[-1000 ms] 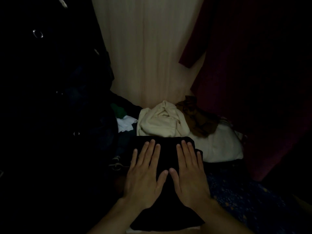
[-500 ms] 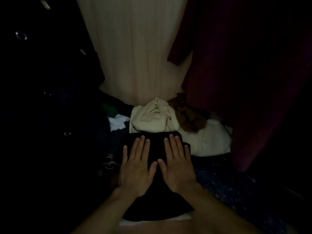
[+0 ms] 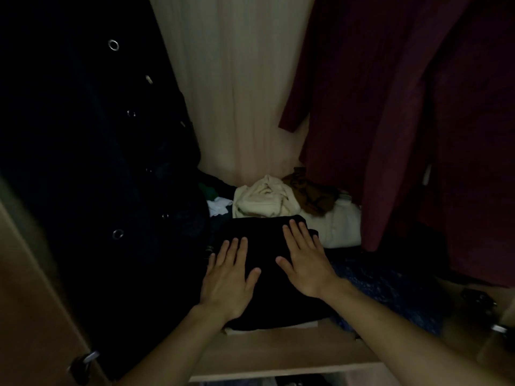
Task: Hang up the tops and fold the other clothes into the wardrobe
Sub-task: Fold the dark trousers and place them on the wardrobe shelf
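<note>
A folded black garment [image 3: 264, 246] lies on the wardrobe shelf [image 3: 278, 349], near its front edge. My left hand [image 3: 228, 274] lies flat on the garment's left half, fingers straight. My right hand [image 3: 303, 260] lies flat on its right half, fingers straight and spread a little. A dark coat with metal eyelets [image 3: 92, 162] hangs at the left. A dark red top [image 3: 404, 121] hangs at the right. The wardrobe interior is dim.
Behind the black garment lie a cream bundle [image 3: 262, 199], a brown cloth [image 3: 312, 193] and a white folded piece [image 3: 340, 224]. A blue patterned cloth [image 3: 384, 293] lies at the right. The pale back panel [image 3: 237, 93] shows between the hanging clothes. A door edge [image 3: 33, 302] stands left.
My hands have drawn apart on the black garment; the left slid toward me. The camera has pulled back, so the shelf's front edge now shows.
</note>
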`<state>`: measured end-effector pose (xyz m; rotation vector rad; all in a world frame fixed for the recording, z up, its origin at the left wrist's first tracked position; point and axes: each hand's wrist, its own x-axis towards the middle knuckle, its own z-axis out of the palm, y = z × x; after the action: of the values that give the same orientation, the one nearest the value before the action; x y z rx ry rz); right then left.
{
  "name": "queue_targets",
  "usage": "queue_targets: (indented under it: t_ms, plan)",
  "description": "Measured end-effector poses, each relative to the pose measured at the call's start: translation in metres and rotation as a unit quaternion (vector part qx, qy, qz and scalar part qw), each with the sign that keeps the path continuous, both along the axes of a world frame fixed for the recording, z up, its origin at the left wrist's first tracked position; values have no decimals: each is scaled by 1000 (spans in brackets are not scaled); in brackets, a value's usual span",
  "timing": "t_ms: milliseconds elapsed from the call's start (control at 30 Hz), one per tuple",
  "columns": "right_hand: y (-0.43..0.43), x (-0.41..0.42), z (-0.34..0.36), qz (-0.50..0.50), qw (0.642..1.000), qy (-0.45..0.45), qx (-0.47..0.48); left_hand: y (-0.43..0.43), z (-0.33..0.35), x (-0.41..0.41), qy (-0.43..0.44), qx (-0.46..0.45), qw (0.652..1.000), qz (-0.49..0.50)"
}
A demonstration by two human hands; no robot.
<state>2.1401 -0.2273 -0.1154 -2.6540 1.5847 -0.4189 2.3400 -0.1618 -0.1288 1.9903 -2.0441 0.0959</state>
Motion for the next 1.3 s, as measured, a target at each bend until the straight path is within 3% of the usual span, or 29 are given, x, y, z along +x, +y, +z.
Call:
queue_targets:
  t_ms: [267, 533, 800, 1133, 1300]
  plan:
    - [50, 0, 20, 9, 997, -57, -42, 44, 28, 5, 55, -52, 997, -8]
    - [116, -22, 35, -3, 997, -45, -68, 84, 29, -11, 84, -56, 994, -43]
    - [169, -57, 81, 9, 990, -59, -126, 129, 73, -34, 78, -85, 993, -35]
    - [247, -141, 99, 36, 979, -117, -161, 208, 115, -111, 104, -122, 987, 24]
    - [288, -183, 84, 36, 976, -179, -116, 255, 113, -160, 95, -112, 988, 48]
